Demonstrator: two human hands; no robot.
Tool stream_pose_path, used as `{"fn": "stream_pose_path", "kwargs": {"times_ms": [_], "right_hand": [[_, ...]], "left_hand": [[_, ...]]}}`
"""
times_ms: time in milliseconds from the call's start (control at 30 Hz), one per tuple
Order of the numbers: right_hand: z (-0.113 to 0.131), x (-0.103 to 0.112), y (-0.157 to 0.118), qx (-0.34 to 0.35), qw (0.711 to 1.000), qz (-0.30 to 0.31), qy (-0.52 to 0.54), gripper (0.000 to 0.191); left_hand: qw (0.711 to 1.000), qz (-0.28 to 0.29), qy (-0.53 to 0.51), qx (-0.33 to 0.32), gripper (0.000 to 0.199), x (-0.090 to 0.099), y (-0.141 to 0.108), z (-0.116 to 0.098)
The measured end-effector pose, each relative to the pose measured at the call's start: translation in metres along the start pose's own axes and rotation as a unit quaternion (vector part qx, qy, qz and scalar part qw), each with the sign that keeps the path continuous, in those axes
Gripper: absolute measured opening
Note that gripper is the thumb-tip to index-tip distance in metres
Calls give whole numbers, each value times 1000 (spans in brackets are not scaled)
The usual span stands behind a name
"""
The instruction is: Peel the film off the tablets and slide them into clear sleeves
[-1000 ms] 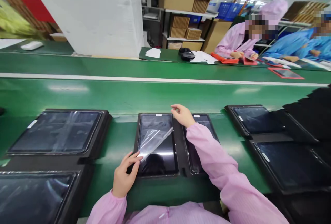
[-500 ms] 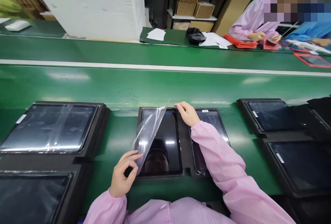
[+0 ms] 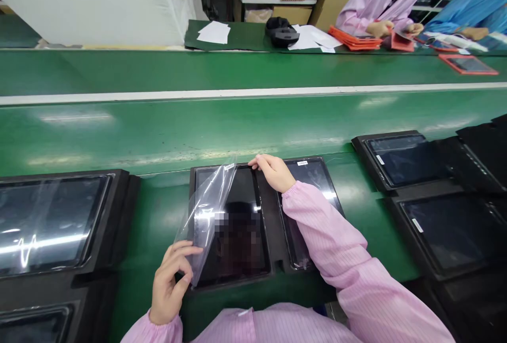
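Several dark screens (image 3: 243,190) lie on green worktop (image 3: 190,129), shelving (image 3: 273,0) beyond.

Film (image 3: 212,208) partly behind left fingers (image 3: 186,250)

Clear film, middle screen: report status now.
Left hand at lower end of clear film; right hand at top right corner of middle screen. Film raised, screen's right side bare. Film overlaps left side.

The screen (image 3: 243,195) is a glossy black rectangle, lying flat and face up in a black holder on the green worktop, its right part bare and reflective. The clear film (image 3: 212,203) is creased and curled diagonally up over the screen's left side, a small white label at its top.
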State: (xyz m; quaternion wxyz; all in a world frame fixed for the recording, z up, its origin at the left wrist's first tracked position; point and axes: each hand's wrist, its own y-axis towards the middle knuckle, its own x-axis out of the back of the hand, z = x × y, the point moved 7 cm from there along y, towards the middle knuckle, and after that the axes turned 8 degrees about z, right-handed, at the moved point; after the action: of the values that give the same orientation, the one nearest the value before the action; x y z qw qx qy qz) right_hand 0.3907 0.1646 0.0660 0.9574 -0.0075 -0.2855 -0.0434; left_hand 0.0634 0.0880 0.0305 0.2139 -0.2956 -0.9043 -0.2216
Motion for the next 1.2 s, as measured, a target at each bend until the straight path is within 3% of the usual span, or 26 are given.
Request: {"fn": "stream_pose_path", "kwargs": {"times_ms": [267,367,467,533,667,767,867,1033,1200], "right_hand": [[9,-2,0,-1,1000,3,-26,50],[13,-2,-2,-5,999,-4,-48,34],[17,-3,-4,1,998,-19,-63,12],[21,-3,-6,10,997,-30,-64,10],[33,-2,-10,40,998,-32,-42,10],[42,-2,-13,68,998,-4,4,6],[40,0,-12,58,993,35,96,16],[12,8,-4,-1,976,50,212,24],[4,13,-1,14,966,48,255,15]], "left_hand": [[999,34,-6,-2,32,-5,0,-1],[999,37,-16,3,41,-6,0,0],[999,34,28,-4,25,-8,1,-5],[997,24,68,3,20,-10,1,-9],[992,15,100,78,65,-20,-6,-10],[983,11,114,142,85,-27,-13,-6],[980,16,126,151,95,-31,-14,-3],[979,29,141,145,103,-33,-11,0],[977,35,139,158,108,-34,-10,1]]}}
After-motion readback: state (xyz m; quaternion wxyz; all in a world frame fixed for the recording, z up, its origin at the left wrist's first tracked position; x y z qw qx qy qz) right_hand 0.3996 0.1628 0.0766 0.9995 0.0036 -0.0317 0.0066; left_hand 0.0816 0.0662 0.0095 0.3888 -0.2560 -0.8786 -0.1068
